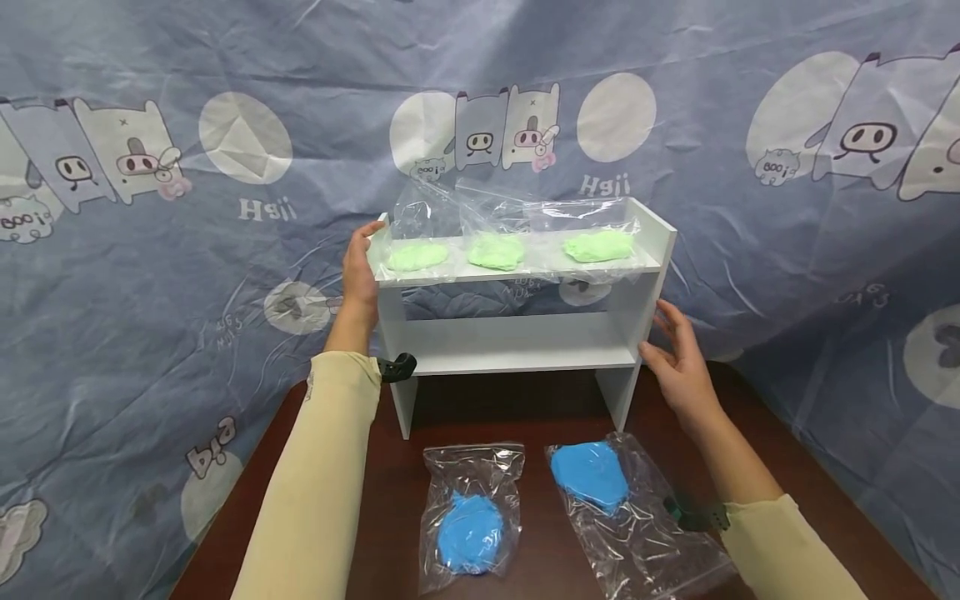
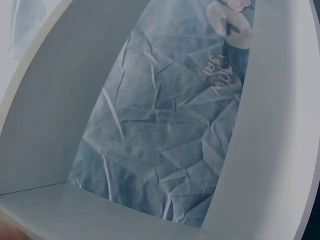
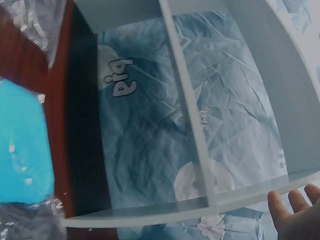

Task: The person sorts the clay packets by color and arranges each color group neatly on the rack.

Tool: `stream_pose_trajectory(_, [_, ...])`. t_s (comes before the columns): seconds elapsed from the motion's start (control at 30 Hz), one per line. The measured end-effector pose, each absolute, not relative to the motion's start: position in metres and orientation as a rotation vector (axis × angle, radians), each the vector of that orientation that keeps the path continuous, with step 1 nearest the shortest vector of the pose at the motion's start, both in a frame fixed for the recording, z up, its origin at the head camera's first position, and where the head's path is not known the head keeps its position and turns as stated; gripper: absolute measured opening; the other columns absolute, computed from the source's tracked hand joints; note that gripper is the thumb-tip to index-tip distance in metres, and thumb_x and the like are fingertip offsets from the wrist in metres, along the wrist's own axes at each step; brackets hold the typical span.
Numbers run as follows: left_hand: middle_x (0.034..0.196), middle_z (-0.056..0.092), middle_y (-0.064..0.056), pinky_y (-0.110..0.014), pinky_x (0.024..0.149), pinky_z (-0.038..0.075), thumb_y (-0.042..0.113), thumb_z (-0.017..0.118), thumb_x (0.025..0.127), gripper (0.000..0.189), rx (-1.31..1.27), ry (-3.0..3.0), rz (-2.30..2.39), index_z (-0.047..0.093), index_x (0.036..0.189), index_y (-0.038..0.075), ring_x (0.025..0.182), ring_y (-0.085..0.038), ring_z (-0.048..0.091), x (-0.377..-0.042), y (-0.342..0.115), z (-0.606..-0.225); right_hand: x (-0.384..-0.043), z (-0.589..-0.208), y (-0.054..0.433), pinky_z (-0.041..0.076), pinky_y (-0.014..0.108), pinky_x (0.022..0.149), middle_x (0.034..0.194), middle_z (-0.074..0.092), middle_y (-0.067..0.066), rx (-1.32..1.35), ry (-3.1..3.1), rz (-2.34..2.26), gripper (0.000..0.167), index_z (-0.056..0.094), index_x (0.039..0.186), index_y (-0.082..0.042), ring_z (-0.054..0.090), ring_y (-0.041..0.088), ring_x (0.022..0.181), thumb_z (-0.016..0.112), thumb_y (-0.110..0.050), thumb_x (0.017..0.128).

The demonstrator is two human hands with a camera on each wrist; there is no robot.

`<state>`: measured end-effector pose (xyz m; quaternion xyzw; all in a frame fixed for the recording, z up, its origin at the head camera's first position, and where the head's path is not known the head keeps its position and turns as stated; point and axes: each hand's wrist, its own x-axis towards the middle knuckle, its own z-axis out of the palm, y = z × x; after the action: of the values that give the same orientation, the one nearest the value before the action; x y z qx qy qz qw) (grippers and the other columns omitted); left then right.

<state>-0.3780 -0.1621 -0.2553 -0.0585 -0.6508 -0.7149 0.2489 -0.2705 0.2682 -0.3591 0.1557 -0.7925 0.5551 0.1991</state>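
Observation:
A white two-tier shelf (image 1: 517, 360) stands upright on the dark table. My left hand (image 1: 360, 271) is at the upper end of its left side panel, fingers bent over the edge. Only a blurred bit of that hand (image 2: 12, 231) shows in the left wrist view. Beside the right side panel is my right hand (image 1: 681, 367), thumb and fingers spread; fingertips are close to the panel's edge, contact unclear. Clear bags with light green lumps lie along the top tier: left lump (image 1: 417, 256), middle lump (image 1: 497, 251), right lump (image 1: 598, 246).
In front of the shelf on the table (image 1: 390, 517) lie two clear zip bags with blue lumps, one left (image 1: 470, 533) and one right (image 1: 591, 475). My right forearm passes over the right bag's end. A printed blue cloth (image 1: 150, 333) hangs behind.

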Motion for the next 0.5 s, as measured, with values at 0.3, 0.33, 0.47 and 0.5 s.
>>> stream_pose_trajectory(0.3, [0.137,0.05,-0.003,-0.022,0.088,0.039,0.031,0.027,0.1,0.05,-0.186,-1.833,-1.921,0.056,0.138,0.016,0.098,-0.007,0.048,-0.379,-0.162,-0.255,-0.244,-0.41,0.275,0.032,0.004,0.099,0.16,0.026,0.02,0.684,-2.44,1.363,0.068,0.025,0.159,-0.019,0.03,-0.007,0.137,0.057,-0.009,0.1])
stream_pose_trajectory(0.33, [0.135,0.051,-0.002,-0.022,0.087,0.04,0.032,0.028,0.1,0.05,-0.185,-1.822,-1.931,0.056,0.138,0.016,0.097,-0.007,0.049,-0.379,-0.163,-0.255,-0.242,-0.416,0.275,0.032,0.005,0.099,0.16,0.026,0.018,0.696,-2.456,1.327,0.071,0.025,0.159,-0.019,0.029,-0.008,0.137,0.06,-0.009,0.098])
stream_pose_trajectory(0.47, [0.129,0.051,0.001,-0.022,0.085,0.042,0.032,0.029,0.099,0.049,-0.176,-1.807,-1.959,0.056,0.137,0.016,0.095,-0.008,0.051,-0.38,-0.164,-0.255,-0.239,-0.434,0.274,0.028,0.037,0.119,0.164,0.019,0.013,0.725,-2.507,1.29,0.08,0.027,0.158,-0.021,0.018,0.01,0.15,0.069,-0.009,0.091])
stream_pose_trajectory(0.5, [0.13,0.051,0.001,-0.022,0.086,0.042,0.032,0.029,0.1,0.049,-0.176,-1.809,-1.958,0.056,0.137,0.016,0.096,-0.008,0.051,-0.38,-0.164,-0.256,-0.238,-0.438,0.273,0.026,0.051,0.119,0.165,0.017,0.014,0.729,-2.518,1.295,0.082,0.027,0.158,-0.02,0.015,0.018,0.152,0.071,-0.01,0.089])
